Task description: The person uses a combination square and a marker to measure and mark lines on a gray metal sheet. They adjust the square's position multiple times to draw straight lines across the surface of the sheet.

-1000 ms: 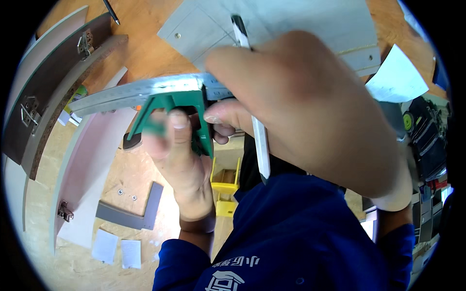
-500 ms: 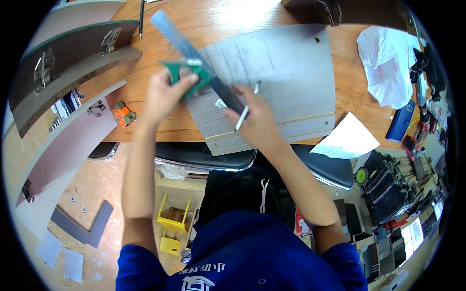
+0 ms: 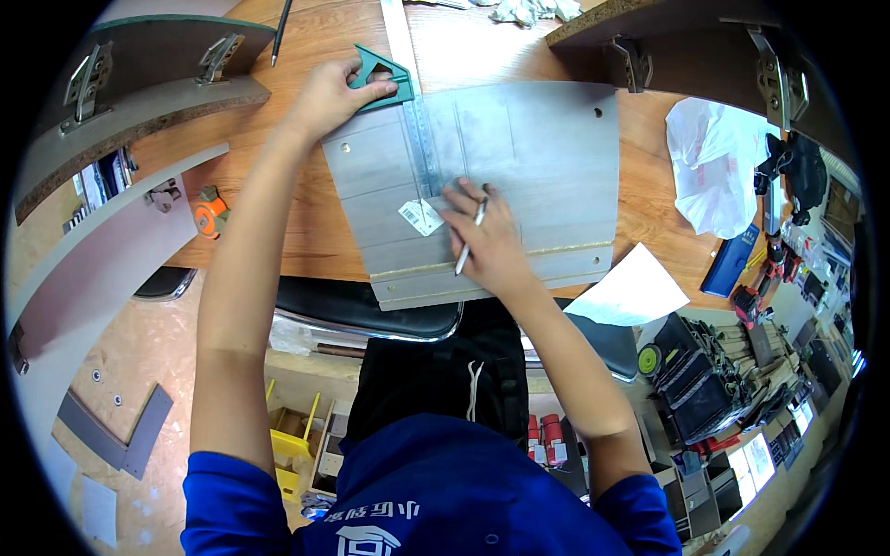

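A grey board (image 3: 538, 167) lies flat on the wooden table (image 3: 241, 222), overhanging its near edge. A square with a green handle (image 3: 394, 79) and a metal ruler blade (image 3: 417, 139) rests across the board's left part. My left hand (image 3: 329, 93) grips the green handle at the board's far left corner. My right hand (image 3: 487, 241) presses on the board near the blade's lower end, with a silver pencil (image 3: 468, 246) held between its fingers. A small white tag (image 3: 422, 216) lies on the board beside that hand.
Dark cabinet panels with hinges (image 3: 139, 79) lean at the left and another (image 3: 686, 46) at the far right. An orange tape measure (image 3: 211, 211), a white plastic bag (image 3: 714, 167), a white sheet (image 3: 630, 292) and a black pencil (image 3: 281, 28) lie around. Tools crowd the right side.
The square came down from in front of the camera onto the board. My left hand now holds its handle at the board's corner; my right hand moved down beside the blade.
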Demonstrator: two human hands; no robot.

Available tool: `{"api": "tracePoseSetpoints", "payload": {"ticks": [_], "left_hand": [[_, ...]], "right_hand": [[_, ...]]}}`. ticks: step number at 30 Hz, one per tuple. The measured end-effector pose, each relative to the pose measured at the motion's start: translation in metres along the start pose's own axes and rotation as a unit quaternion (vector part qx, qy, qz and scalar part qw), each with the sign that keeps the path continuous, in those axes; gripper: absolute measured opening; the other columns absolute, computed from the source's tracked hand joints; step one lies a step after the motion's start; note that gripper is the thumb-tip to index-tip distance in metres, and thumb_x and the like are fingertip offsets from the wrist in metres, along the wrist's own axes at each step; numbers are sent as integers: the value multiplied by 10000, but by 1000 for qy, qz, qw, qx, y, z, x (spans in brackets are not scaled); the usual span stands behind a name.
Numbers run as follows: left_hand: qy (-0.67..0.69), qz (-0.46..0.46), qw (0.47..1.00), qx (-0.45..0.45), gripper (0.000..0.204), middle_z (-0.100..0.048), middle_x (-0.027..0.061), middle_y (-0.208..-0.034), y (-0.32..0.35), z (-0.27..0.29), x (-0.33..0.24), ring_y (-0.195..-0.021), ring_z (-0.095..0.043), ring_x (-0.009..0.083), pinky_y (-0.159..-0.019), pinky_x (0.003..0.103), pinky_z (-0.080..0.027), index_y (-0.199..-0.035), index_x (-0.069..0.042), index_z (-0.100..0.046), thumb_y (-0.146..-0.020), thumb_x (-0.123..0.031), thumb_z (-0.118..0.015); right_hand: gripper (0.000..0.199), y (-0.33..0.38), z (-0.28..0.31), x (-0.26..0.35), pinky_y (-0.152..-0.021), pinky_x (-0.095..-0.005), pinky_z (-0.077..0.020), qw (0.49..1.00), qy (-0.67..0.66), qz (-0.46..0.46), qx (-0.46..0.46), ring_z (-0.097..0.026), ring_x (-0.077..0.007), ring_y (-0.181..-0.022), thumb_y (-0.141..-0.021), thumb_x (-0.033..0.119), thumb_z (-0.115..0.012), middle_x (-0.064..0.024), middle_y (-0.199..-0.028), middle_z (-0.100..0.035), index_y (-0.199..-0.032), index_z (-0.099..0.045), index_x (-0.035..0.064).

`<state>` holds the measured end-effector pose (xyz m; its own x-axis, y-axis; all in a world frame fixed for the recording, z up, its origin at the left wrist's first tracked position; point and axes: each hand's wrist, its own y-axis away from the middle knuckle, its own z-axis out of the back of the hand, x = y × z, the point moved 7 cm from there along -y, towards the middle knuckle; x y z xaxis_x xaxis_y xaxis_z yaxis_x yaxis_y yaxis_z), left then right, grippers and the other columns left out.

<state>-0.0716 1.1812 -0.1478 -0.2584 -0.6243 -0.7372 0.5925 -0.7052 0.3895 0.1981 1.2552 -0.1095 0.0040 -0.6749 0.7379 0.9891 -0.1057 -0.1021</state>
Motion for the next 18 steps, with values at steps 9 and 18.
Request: {"api": "tracePoseSetpoints", "payload": {"ticks": [9, 18], "left_hand": [[-111, -74, 982, -135, 439, -600, 136, -645, 13, 0, -2, -568, -539, 242, -568, 360, -433, -845, 18, -647, -796, -397, -781], [-180, -43, 969, -166, 514, -655, 179, -687, 5, 3, 3, -647, -644, 362, -613, 429, -510, -851, -9, -667, -782, -513, -746]], "right_hand": [[429, 3, -20, 12, -1095, -534, -343, 996, 44, -17, 74, -434, -335, -1332, -712, 18, -695, -157, -1406, -498, -1126, -599, 74], [397, -7, -22, 17, -1097, -533, -339, 993, 79, -23, 80, -424, -348, -1339, -736, 18, -673, -209, -1414, -477, -1124, -597, 60]]}}
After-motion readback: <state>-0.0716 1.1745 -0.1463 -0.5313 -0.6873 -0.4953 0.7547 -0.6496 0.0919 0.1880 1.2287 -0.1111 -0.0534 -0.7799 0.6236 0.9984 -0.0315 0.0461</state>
